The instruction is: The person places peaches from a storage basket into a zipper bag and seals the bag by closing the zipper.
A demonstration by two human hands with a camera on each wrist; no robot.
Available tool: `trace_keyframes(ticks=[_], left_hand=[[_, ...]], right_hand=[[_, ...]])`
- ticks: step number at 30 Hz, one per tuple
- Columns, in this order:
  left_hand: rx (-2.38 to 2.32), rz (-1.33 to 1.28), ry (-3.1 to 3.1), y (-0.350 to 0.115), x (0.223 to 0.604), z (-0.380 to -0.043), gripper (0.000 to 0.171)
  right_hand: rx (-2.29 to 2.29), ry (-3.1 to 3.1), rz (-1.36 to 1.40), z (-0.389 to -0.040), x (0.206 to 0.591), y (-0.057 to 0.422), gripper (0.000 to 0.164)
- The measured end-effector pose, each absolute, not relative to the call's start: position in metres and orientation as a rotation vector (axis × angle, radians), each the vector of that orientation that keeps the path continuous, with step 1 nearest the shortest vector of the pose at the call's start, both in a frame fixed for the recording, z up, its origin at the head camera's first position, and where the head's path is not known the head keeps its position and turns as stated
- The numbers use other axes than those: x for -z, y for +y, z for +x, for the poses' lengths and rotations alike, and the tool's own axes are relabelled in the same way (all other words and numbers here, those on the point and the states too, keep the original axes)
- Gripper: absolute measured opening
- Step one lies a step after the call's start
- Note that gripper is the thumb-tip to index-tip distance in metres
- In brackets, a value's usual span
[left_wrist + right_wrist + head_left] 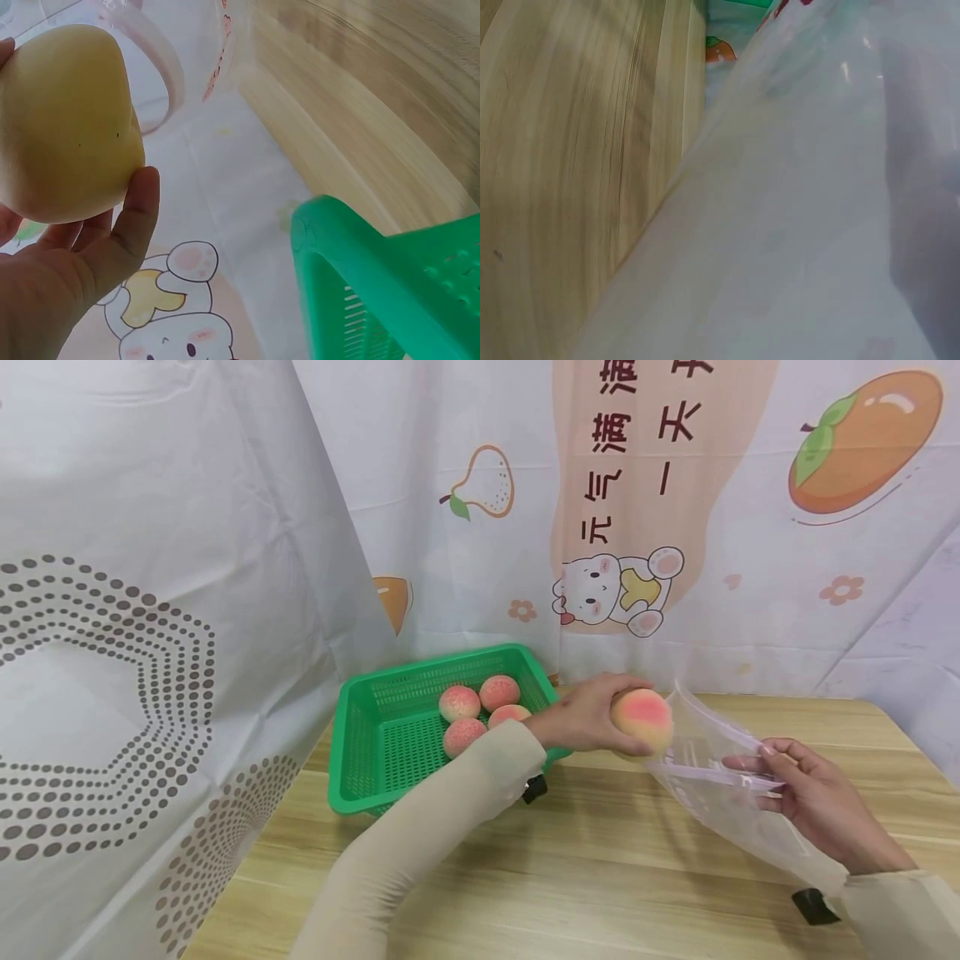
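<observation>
Fingers of your right hand (817, 802) clamped on edge of clear bag (720, 810) above desk (637, 877); fingers of your left hand (588, 714) curled round peach (643, 721) at bag's mouth. Beyond, green basket (405, 750) holding four more peaches (459, 703); fruit-printed cloth (487, 410) behind.

pink-yellow peach (642, 721); green basket (408, 756); dotted cloth (150, 627)

Left fingers (140, 201) widely curved, right fingers (784, 765) pinched
</observation>
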State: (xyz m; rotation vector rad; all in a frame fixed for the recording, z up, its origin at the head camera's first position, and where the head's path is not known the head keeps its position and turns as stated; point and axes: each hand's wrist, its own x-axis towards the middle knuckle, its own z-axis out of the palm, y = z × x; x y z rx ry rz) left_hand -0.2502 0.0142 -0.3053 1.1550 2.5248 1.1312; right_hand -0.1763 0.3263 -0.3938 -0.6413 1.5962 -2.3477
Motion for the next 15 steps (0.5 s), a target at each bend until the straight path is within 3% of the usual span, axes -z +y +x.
trace_keyframes(ticks=[15], left_hand=[[-0.973,1.246,2.574,0.028,0.298,-0.243,0.079]], right_hand=[[2.355,1.520,-0.667,-0.176,0.393,0.321,0.031]])
